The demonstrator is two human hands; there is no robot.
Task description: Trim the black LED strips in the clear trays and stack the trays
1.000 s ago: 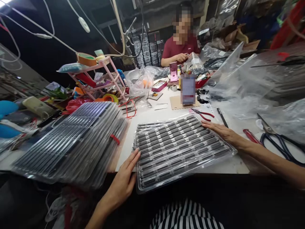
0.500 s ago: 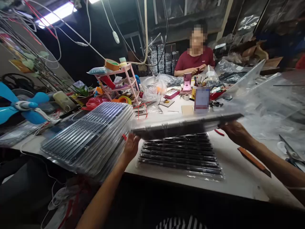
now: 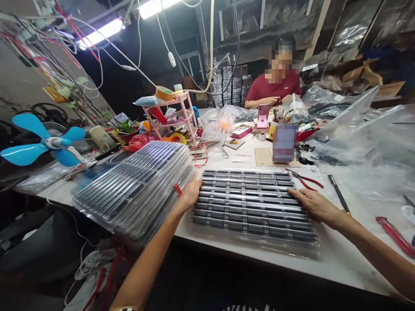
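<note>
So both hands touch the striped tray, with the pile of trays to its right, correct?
No: the pile of trays is left of the striped tray, as the head view shows; the left hand and right hand do touch that tray.

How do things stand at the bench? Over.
Left hand and right hand holding tray of dark strips by opposite edges. Stacked trays close on left. Red-handled pliers by far right corner.
</note>
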